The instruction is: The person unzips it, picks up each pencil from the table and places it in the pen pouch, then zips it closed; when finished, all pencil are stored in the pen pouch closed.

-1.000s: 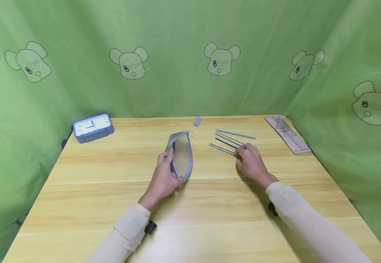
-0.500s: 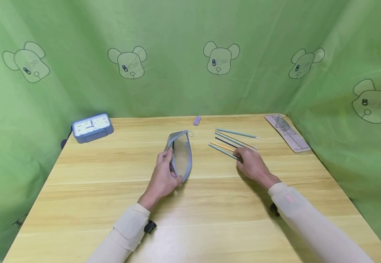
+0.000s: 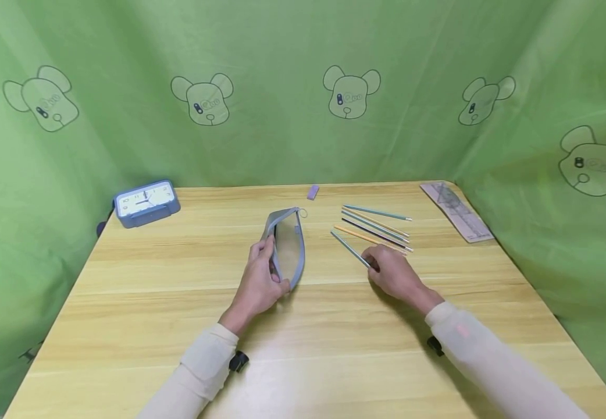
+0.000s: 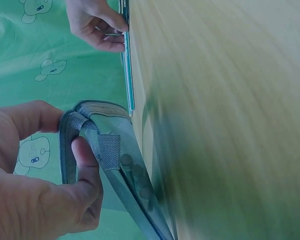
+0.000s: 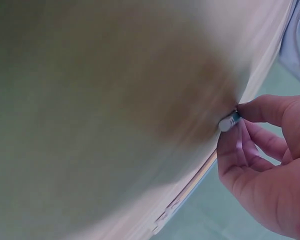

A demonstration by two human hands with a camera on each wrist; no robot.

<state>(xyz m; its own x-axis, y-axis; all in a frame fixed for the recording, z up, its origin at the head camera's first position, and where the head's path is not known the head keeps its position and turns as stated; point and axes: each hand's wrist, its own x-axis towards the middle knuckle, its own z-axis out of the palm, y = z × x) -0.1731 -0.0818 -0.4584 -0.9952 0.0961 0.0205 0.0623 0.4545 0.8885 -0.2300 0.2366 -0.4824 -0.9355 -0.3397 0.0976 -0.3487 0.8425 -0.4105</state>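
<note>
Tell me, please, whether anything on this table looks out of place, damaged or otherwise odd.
Nothing looks spilled or visibly damaged. Only the teal pencil pinched in the right hand sits askew, slanting more steeply than the loose pencils; the open pouch in the left hand looks ordinary.

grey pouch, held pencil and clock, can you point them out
Grey pouch [image 3: 289, 245]: head view, inner wall.
Held pencil [image 3: 350, 249]: head view, middle of visible shaft.
Clock [image 3: 146, 201]: head view, dial.
</note>
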